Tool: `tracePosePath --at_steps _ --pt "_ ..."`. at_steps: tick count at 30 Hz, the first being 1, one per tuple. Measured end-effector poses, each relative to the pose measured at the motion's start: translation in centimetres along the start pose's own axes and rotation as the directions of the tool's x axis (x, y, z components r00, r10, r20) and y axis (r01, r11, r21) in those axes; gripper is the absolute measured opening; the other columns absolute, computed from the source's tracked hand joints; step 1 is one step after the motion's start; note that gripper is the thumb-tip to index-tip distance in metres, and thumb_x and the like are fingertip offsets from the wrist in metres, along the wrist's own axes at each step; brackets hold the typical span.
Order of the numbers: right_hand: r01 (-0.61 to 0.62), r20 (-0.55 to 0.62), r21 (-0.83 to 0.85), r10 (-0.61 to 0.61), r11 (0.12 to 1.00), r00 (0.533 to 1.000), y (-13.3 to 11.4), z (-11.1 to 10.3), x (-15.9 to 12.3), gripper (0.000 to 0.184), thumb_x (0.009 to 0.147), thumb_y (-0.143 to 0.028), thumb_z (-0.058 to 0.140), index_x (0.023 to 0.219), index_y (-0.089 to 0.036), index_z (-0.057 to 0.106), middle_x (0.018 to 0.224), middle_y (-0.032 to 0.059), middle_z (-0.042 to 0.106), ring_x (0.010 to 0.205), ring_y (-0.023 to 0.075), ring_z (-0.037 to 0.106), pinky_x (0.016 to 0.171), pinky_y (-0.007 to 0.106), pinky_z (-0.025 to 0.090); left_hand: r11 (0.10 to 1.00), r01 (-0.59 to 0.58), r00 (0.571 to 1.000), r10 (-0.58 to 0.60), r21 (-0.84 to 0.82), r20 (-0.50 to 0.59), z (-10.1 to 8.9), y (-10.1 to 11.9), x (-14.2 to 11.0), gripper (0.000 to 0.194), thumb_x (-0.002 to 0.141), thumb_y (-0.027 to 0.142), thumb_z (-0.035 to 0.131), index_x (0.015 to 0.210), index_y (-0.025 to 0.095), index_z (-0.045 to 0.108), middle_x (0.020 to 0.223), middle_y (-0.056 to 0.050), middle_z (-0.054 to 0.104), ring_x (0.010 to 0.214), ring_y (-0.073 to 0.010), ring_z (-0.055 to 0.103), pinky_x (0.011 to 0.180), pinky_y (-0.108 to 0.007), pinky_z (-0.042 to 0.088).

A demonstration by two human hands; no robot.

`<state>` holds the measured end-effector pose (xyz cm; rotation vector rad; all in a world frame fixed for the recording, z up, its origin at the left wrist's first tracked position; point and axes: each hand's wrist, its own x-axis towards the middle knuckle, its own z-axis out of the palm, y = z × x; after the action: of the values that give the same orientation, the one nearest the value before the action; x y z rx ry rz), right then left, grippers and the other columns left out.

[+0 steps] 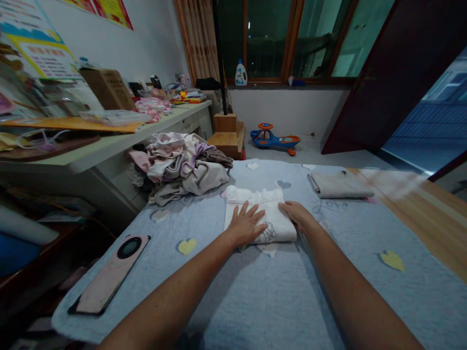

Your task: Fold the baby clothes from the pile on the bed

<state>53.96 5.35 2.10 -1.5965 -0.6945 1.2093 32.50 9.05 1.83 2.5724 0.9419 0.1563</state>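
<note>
A folded white garment (272, 209) with a small line drawing printed near its lower edge lies on a light blue quilt (241, 301) dotted with heart shapes. My left hand (245, 224) rests flat on the garment's left half, fingers spread. My right hand (297, 215) lies on the garment's right edge, fingers together, gripping nothing. Beyond the hands, a rumpled pile of pink, grey and beige clothes (182, 167) sits on the quilt. A neatly folded grey-beige cloth (339, 185) lies to the right. A phone in a pink case (109, 274) lies face down near the quilt's left edge.
A white desk (98, 146) along the left wall holds a cardboard box, papers and plastic bags. A wooden stand (225, 136) rises past the quilt's far end. A blue ride-on toy (275, 140) stands on the floor below the window. A wooden bed frame (430, 214) runs along the right.
</note>
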Motion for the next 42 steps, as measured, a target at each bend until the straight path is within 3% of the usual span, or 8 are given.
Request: tracePosePath --at_steps 13,17,20,22,24,29,34,42 --pt "0.047 -0.164 -0.218 -0.085 0.975 0.983 -1.2 0.7 1.6 0.017 0.075 -0.021 0.064 0.09 -0.013 0.063 0.066 0.0014 0.066 0.058 0.0151 0.061 0.058 0.025 0.048 0.995 -0.006 0.996 -0.003 0.102 0.085 -0.8 0.6 -0.1 0.078 0.086 0.078 0.03 0.153 0.039 0.024 0.163 -0.009 0.015 0.146 -0.0476 0.002 0.107 -0.075 0.004" --pt "0.05 -0.32 -0.387 -0.185 0.921 0.929 -1.6 0.2 1.2 0.036 0.075 -0.013 0.062 0.11 -0.011 0.06 0.093 0.0112 0.069 0.086 0.0226 0.066 0.075 0.03 0.049 0.988 0.003 0.992 -0.022 0.155 0.125 -1.0 0.9 -0.2 0.079 0.084 0.081 0.026 0.152 0.042 0.023 0.164 -0.007 0.013 0.147 -0.0461 0.0 0.107 -0.075 0.006" --pt "0.202 -0.265 -0.66 -0.476 0.723 0.839 -2.4 1.1 0.3 0.049 0.079 -0.009 0.054 0.128 -0.011 0.053 0.125 0.0188 0.059 0.119 0.0271 0.054 0.098 0.036 0.041 0.986 0.003 0.992 -0.024 0.165 0.123 -1.0 0.8 -0.2 0.08 0.083 0.082 0.027 0.152 0.042 0.024 0.164 -0.007 0.013 0.147 -0.0464 0.0 0.108 -0.075 0.007" --pt "0.325 -0.065 -0.819 -0.64 0.473 0.766 -2.4 2.6 -0.5 0.047 0.085 -0.013 0.048 0.132 -0.01 0.052 0.133 0.0193 0.054 0.126 0.0269 0.048 0.105 0.038 0.038 0.985 0.0 0.993 -0.02 0.171 0.119 -0.9 0.8 -0.1 0.079 0.083 0.082 0.028 0.152 0.043 0.024 0.164 -0.007 0.013 0.147 -0.0466 0.001 0.107 -0.075 0.008" --pt "0.406 0.111 -0.861 -0.664 0.307 0.74 -1.5 4.4 -1.2 0.046 0.09 -0.02 0.042 0.134 -0.009 0.05 0.136 0.0183 0.054 0.129 0.0251 0.047 0.108 0.036 0.036 0.986 -0.006 0.994 -0.012 0.168 0.105 -0.7 0.7 0.0 0.078 0.084 0.08 0.03 0.152 0.042 0.024 0.164 -0.007 0.014 0.147 -0.0469 0.002 0.106 -0.076 0.009" --pt "0.352 0.174 -0.908 -0.56 0.227 0.81 2.2 6.3 -1.3 0.056 0.1 -0.035 0.028 0.143 -0.002 0.043 0.151 0.0191 0.042 0.143 0.0261 0.033 0.116 0.039 0.026 0.989 -0.049 0.997 0.04 0.142 0.066 -0.3 0.1 -0.1 0.07 0.091 0.066 0.037 0.152 0.034 0.027 0.162 -0.008 0.02 0.148 -0.0409 0.006 0.109 -0.074 0.008" --pt "0.276 0.158 -0.944 -0.487 0.181 0.859 3.1 5.4 -0.9 0.056 0.1 -0.036 0.028 0.148 -0.009 0.039 0.157 0.0122 0.034 0.147 0.0279 0.021 0.116 0.041 0.022 0.996 -0.031 0.999 0.03 0.078 0.014 -0.2 -1.6 -0.3 0.056 0.098 0.035 0.032 0.153 0.021 0.028 0.161 -0.008 0.024 0.151 -0.0231 0.01 0.12 -0.051 0.011" --pt "0.175 0.094 -0.976 -0.472 0.132 0.877 2.7 6.0 -1.8 0.054 0.098 -0.044 0.034 0.148 -0.027 0.041 0.16 0.0073 0.029 0.148 0.0313 0.018 0.115 0.047 0.019 0.973 0.163 0.985 -0.15 0.165 -0.087 -0.1 -4.5 0.7 0.063 0.094 0.065 0.034 0.15 0.036 0.033 0.163 -0.006 0.02 0.148 -0.038 0.014 0.112 -0.065 0.019"
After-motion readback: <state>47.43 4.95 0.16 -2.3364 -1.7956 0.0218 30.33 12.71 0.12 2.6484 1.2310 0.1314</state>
